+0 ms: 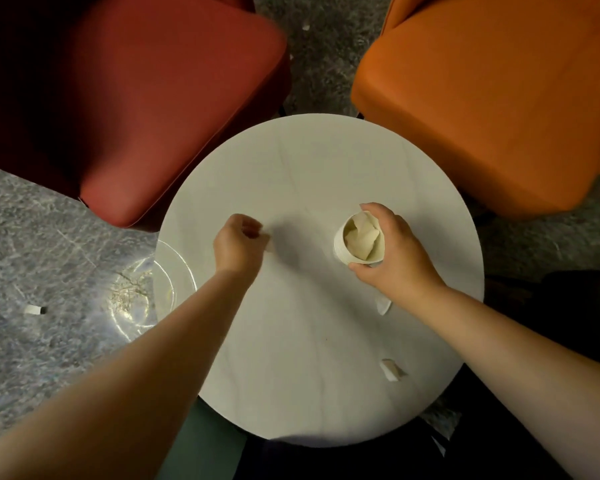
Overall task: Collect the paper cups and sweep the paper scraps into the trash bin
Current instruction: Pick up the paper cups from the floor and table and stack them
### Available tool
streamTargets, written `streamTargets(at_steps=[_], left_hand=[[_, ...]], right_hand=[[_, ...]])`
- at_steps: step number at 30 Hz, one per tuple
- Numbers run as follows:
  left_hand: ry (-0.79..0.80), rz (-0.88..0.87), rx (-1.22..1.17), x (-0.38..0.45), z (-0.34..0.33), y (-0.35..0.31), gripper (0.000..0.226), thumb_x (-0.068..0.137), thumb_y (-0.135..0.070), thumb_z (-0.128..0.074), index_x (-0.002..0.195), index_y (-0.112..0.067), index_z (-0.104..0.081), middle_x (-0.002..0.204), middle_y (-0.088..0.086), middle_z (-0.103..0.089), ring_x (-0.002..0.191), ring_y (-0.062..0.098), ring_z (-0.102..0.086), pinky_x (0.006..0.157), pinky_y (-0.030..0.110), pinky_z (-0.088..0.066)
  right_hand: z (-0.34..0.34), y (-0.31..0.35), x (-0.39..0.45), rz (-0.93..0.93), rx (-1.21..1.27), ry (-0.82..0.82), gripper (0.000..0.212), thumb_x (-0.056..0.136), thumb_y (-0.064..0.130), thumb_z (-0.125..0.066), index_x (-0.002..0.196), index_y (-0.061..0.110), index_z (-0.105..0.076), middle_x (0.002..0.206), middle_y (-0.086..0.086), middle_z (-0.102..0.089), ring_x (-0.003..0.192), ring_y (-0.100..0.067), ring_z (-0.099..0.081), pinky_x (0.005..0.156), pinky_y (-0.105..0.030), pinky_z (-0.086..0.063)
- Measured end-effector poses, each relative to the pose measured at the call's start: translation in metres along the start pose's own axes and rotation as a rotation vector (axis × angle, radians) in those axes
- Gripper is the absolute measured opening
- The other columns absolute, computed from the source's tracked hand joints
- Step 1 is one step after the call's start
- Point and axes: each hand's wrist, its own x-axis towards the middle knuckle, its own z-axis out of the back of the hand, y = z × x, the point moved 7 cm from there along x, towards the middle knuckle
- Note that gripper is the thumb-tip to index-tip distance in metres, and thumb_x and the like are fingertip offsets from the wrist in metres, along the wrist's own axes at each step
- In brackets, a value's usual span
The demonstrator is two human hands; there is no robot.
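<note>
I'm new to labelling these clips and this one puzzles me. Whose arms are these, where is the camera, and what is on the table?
There is no machine here: a person wears a camera on the head, looking down at their own bare arms. Below is a round white table, between a red seat and an orange seat. The right hand grips a paper cup stuffed with crumpled paper. The left hand is curled over a small paper scrap. Two more scraps lie on the table, one by the right wrist, one nearer the person.
</note>
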Motion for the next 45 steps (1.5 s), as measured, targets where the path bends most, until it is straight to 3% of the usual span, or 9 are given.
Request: streamTargets(at_steps=[6,10,13,16,20,24,31,39,45], left_hand=[[0.236,-0.137,-0.505,-0.083,-0.054,-0.095,0.023,0.078,-0.002,-0.076,0.082,-0.019,-0.061,0.071,-0.004,-0.065,0.074,0.021,-0.069,0.074,0.035,-0.058],[0.259,-0.288,-0.334,-0.111,-0.072,-0.116,0.019,0.083,-0.010,-0.074,0.089,-0.025,-0.064,0.081,-0.004,-0.070,0.078,0.012,-0.069,0.072,0.023,-0.057],[0.169,-0.218,-0.417,-0.108,-0.071,-0.104,0.012,0.090,-0.013,-0.066,0.092,-0.024,-0.065,0.087,-0.004,-0.070,0.079,0.012,-0.069,0.071,0.023,-0.057],[0.100,-0.209,-0.172,-0.101,-0.078,-0.078,0.010,0.090,-0.018,-0.066,0.093,-0.027,-0.065,0.085,-0.008,-0.068,0.075,0.007,-0.065,0.068,0.015,-0.050],[0.360,-0.301,0.272,-0.117,-0.133,-0.042,0.020,0.084,-0.022,-0.073,0.103,-0.022,-0.067,0.097,-0.008,-0.063,0.081,0.003,-0.058,0.066,0.002,-0.039],[0.437,-0.275,0.467,-0.134,-0.173,-0.012,0.037,0.085,-0.030,-0.071,0.120,-0.020,-0.061,0.116,-0.002,-0.054,0.098,0.016,-0.056,0.086,0.023,-0.048],[0.290,-0.273,0.522,-0.137,-0.185,-0.004,0.019,0.089,-0.033,-0.064,0.101,-0.019,-0.062,0.103,-0.003,-0.053,0.091,0.018,-0.055,0.073,0.028,-0.047],[-0.010,-0.062,-0.306,-0.158,-0.140,-0.062,0.013,0.083,-0.026,-0.075,0.077,-0.027,-0.064,0.072,-0.009,-0.068,0.065,0.007,-0.064,0.059,0.014,-0.049],[0.133,-0.144,-0.496,-0.176,-0.147,-0.112,0.012,0.086,-0.013,-0.071,0.081,-0.024,-0.073,0.078,-0.009,-0.073,0.072,0.006,-0.067,0.064,0.017,-0.051]], right_hand=[[0.018,-0.017,-0.009,-0.005,0.007,0.013,0.088,0.068,0.025,-0.084,0.138,0.036,-0.032,0.129,-0.001,-0.045,0.108,-0.012,-0.048,0.079,-0.014,-0.039],[0.031,-0.027,-0.014,0.002,0.068,-0.006,0.084,0.072,0.029,-0.082,0.137,0.041,-0.029,0.129,0.004,-0.043,0.106,-0.006,-0.047,0.078,-0.006,-0.038],[0.044,-0.038,-0.016,-0.004,0.046,-0.027,0.089,0.068,0.025,-0.084,0.136,0.042,-0.029,0.119,0.010,-0.039,0.101,-0.003,-0.042,0.072,0.001,-0.032],[0.057,-0.054,-0.019,-0.013,0.042,-0.033,0.088,0.068,0.024,-0.083,0.136,0.043,-0.030,0.120,0.007,-0.041,0.098,-0.002,-0.041,0.071,0.000,-0.030],[0.072,-0.078,-0.027,-0.024,0.032,-0.033,0.088,0.068,0.024,-0.083,0.136,0.043,-0.031,0.119,0.011,-0.037,0.100,-0.002,-0.039,0.069,0.000,-0.030],[0.078,-0.093,-0.034,-0.014,0.026,-0.013,0.088,0.068,0.025,-0.084,0.136,0.044,-0.030,0.116,0.015,-0.034,0.100,-0.002,-0.039,0.068,-0.001,-0.030],[0.080,-0.092,-0.035,0.073,0.010,0.057,0.089,0.068,0.023,-0.083,0.138,0.040,-0.031,0.126,0.005,-0.040,0.103,-0.006,-0.041,0.080,-0.017,-0.039],[0.079,-0.089,-0.031,0.109,-0.014,0.071,0.095,0.067,0.024,-0.085,0.143,0.035,-0.028,0.133,-0.002,-0.044,0.119,-0.017,-0.046,0.086,-0.020,-0.040],[0.077,-0.092,-0.032,0.108,0.022,0.080,0.091,0.069,0.024,-0.084,0.140,0.036,-0.029,0.132,-0.002,-0.043,0.115,-0.018,-0.049,0.084,-0.021,-0.043]])
